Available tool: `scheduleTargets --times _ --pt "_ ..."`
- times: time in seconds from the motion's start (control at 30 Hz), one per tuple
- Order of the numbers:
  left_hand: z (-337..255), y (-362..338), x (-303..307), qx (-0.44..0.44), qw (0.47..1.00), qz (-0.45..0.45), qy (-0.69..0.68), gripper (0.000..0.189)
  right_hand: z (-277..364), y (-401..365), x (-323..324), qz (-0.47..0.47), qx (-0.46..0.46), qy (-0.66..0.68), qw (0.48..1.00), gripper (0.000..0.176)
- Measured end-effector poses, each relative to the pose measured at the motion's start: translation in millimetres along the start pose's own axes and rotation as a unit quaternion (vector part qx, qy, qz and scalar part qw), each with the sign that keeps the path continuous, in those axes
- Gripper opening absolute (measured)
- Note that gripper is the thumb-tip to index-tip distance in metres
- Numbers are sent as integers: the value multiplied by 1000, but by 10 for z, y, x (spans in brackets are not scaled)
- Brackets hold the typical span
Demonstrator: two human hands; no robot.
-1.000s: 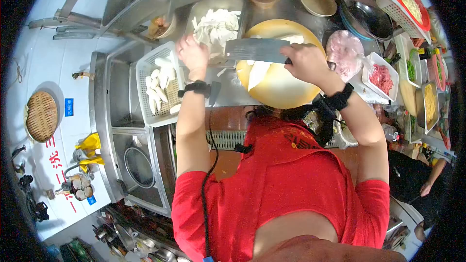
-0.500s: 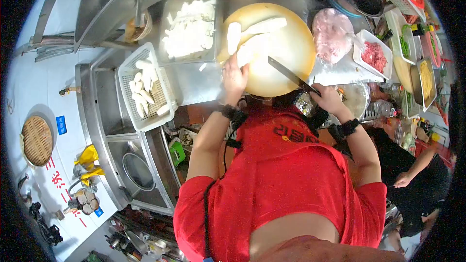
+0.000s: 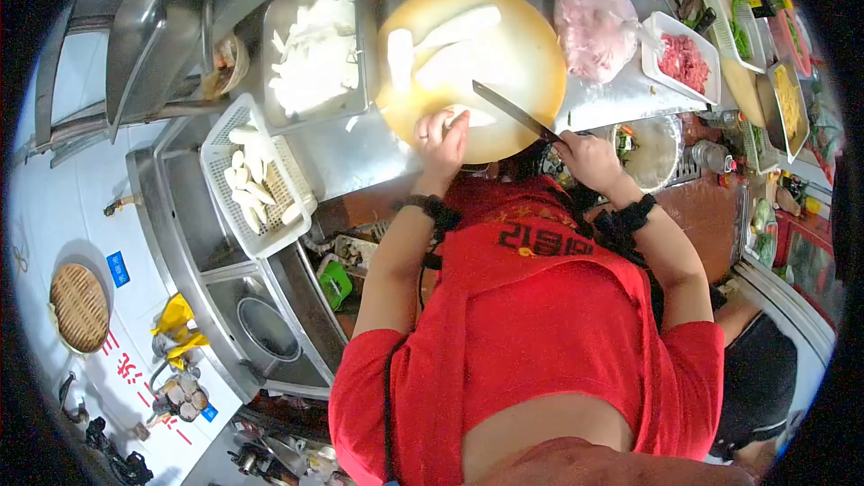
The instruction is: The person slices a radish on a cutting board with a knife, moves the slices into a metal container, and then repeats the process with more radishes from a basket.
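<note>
My right hand (image 3: 587, 157) grips the handle of a cleaver (image 3: 510, 110), its blade edge-on over the near part of a round yellow cutting board (image 3: 526, 67). On the board's near edge my left hand (image 3: 443, 144) presses a white vegetable piece (image 3: 468, 117) right beside the blade. More long white pieces (image 3: 450, 31) lie farther back on the board. A steel tray of cut white slices (image 3: 315, 54) stands left of the board.
A white basket of white stalks (image 3: 256, 175) sits over the sink (image 3: 261, 324) at left. Right of the board are a bag of pale meat (image 3: 589, 22), a tray of minced red meat (image 3: 684, 58) and several vegetable trays. Another person stands at lower right.
The cleaver came down from flat above the tray to edge-on over the board. My left hand left the tray of slices and settled on a white piece at the board's near edge.
</note>
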State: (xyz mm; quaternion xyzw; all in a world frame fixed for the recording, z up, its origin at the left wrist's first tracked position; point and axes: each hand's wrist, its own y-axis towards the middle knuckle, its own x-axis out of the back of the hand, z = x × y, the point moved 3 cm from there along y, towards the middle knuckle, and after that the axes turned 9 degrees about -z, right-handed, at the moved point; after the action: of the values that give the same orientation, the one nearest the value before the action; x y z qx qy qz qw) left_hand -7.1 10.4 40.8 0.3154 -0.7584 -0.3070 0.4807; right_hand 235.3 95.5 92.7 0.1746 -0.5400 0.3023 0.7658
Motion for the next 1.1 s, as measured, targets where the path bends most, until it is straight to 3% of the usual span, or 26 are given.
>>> scheduleTargets --times 0.13,0.37,0.53,0.63,0.67,0.77,1.1 --pt "67 -75 -96 19 999 25 -4 26 120 -32 176 -53 39 23 998 24" --pt "75 -90 -118 -4 1000 -11 -13 24 174 -2 305 -31 69 -4 997 23" --pt "77 -65 -102 -11 1000 24 8 21 229 79 339 -6 95 -27 995 23" --pt "69 -109 -102 -29 999 26 23 19 147 149 -253 47 94 -53 993 23" --pt "83 -100 -123 -40 999 18 27 18 142 148 -386 2 98 -35 995 23" --pt "95 -111 -134 -31 999 -3 8 18 127 160 -368 9 95 -19 995 24" --pt "94 -130 -147 -19 1000 -1 5 19 244 89 203 8 99 -8 995 22"
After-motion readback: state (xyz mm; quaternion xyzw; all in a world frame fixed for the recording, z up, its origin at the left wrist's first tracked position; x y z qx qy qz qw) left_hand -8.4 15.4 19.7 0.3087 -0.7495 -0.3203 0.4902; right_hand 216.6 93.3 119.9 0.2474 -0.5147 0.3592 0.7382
